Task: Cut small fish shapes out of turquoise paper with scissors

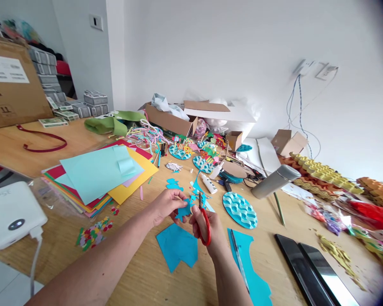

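Between the fingers of my left hand (169, 207) is a small blue paper cutout (183, 211) with a jagged outline. My right hand (207, 227) grips red-handled scissors (206, 231), their blades pointing away from me beside the cutout. Under my hands lies a folded blue paper piece (178, 246). Just beyond them are blue paper scraps (198, 189) and another small blue cutout (174, 184). To the right of my right hand, a pen (238, 257) rests on a larger cut blue sheet (253, 272).
A stack of coloured paper (95, 174) lies left, near paper dots (94, 233) and a white power bank (14, 214). A wavy blue oval (240, 210), glue bottle (208, 183), silver flask (274, 182) and two phones (306, 267) lie right. Boxes (170, 119) line the wall.
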{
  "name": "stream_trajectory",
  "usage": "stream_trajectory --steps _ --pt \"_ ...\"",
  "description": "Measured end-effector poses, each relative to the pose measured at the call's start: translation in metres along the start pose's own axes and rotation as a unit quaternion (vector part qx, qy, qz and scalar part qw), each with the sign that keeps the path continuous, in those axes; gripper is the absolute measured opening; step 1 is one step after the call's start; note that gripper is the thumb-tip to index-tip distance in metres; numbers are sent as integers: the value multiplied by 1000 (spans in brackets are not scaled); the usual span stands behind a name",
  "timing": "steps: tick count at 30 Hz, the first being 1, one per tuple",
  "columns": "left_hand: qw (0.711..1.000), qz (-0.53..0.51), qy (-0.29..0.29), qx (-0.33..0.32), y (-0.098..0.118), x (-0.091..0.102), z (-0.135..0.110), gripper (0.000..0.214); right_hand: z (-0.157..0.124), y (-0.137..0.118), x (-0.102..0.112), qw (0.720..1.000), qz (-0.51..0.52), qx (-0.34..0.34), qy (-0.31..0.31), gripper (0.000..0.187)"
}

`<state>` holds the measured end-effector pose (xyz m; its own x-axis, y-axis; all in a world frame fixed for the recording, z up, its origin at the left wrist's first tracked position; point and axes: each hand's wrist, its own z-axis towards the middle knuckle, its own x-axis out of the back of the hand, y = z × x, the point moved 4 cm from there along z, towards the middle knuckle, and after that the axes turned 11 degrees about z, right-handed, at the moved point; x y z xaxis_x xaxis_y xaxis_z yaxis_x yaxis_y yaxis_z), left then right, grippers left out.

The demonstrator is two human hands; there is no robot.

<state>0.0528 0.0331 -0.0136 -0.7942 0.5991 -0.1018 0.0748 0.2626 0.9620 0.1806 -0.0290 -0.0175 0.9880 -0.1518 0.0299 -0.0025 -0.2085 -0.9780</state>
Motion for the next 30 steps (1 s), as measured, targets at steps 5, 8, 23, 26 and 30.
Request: stream_trajectory --steps 5,8,23,26,30 --pt "999 31 -19 -18 0 -4 -2 40 0 -11 4 997 29 45 56 51" --pt "997 69 -35 -18 -3 -6 -2 45 1 -12 4 997 20 44 52 48" --pt "994 21 83 -68 0 8 5 37 0 -8 0 999 14 39 2 34" --pt "996 48 61 -52 0 2 3 30 -1 -11 2 997 11 67 23 37" --pt "995 88 24 -50 0 -2 1 24 -1 -12 1 997 18 71 17 38"
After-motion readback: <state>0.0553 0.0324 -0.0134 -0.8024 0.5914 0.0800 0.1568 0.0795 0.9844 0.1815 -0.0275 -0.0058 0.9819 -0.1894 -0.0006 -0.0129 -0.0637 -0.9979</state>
